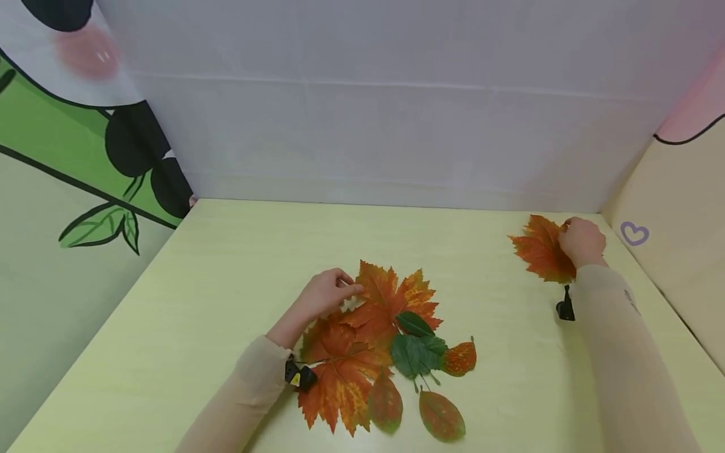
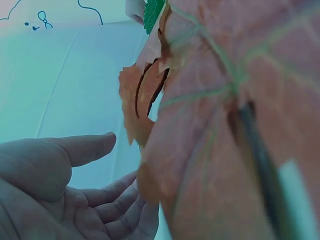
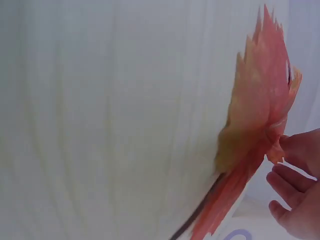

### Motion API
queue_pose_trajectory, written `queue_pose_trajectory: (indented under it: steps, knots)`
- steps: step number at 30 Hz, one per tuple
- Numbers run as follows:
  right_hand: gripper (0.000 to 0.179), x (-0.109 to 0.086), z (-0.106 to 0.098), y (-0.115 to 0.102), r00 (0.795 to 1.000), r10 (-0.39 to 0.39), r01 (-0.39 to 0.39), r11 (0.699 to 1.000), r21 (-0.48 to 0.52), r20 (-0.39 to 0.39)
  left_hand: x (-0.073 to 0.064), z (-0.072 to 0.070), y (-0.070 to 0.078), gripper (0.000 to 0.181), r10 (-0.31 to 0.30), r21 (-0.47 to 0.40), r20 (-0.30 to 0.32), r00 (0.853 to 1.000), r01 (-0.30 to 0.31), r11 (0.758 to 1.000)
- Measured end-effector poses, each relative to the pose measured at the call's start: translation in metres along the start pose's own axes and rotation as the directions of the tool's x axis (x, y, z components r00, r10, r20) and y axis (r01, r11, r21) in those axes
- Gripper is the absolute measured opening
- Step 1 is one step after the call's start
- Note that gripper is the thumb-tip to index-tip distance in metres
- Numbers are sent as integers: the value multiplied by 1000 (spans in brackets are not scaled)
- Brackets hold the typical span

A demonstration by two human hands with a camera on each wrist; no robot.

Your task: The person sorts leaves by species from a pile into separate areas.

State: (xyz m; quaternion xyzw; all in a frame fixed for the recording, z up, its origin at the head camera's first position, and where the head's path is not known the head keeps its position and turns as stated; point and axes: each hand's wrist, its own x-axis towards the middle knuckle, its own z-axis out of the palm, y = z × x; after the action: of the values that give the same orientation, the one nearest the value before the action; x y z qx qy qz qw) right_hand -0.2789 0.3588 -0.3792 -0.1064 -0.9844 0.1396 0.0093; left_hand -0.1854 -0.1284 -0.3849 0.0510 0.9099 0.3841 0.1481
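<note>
Oval leaves (image 1: 442,416), two, red-brown edged with green: on the tabletop (image 1: 238,270), nearer than the left hand (image 1: 326,293) and to its right. Large orange leaves (image 1: 342,387), overlapping: just below and right of the left hand. Green leaves (image 1: 412,355) and small spotted leaf (image 1: 460,358): farther right of that hand. Left hand: relaxed, thumb extended, fingers loosely bent; contact with the large orange leaves cannot be told. Right hand (image 1: 583,241): pinches the edge of a separate orange leaf (image 1: 540,248), well apart from the others. Pale backdrop (image 1: 368,138): upright, beyond both hands.
</note>
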Motion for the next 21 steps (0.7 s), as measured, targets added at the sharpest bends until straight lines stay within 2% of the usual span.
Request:
queue_pose_trajectory:
  steps: [6, 11, 16, 19, 21]
  knots:
    - [44, -8, 0, -16, 997, -71, 71, 997, 14, -24, -7, -10, -1, 36, 28, 68, 10, 1000, -29, 997]
    - [41, -16, -1, -27, 993, -118, 118, 992, 48, -13, -16, -20, -10, 33, 50, 147, 43, 998, -56, 988]
    - [46, -20, 4, -30, 984, -165, 164, 986, 23, 70, -28, -27, -20, 35, 59, 231, 114, 992, -84, 969]
    - [54, -21, 7, -26, 975, -182, 185, 983, -14, 127, -34, -29, -24, 39, 92, 248, 157, 983, -130, 960]
    - [58, -23, 9, -22, 973, -183, 189, 981, -31, 139, -38, -30, -25, 43, 117, 244, 188, 975, -162, 956]
